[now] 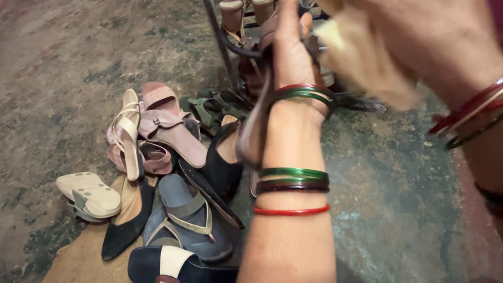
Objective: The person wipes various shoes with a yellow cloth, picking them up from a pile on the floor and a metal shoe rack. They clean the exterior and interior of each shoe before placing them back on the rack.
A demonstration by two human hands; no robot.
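while the left hand (291, 60) is closing its grip around a dark strappy sandal (255, 136) and lifting it up in front of the person, the right hand (434, 16) is bunching a pale yellow cloth (353, 33) in a tight grip and pressing it against the sandal's upper part, so the raised hold looks meant to bring the shoe within the cloth's reach. the sandal is hanging in the air well above the floor (15, 93), sole curving downward below the wrist, its thin straps looping near the fingers; it is looking dark brown or black and somewhat glossy, though blur is hiding detail. beneath it, a pile of shoes (161, 184) is lying loosely on the stained floor, pink, cream, black and grey pairs overlapping. farther off, a metal shoe rack (231, 29) is holding tan heeled sandals (244, 5).
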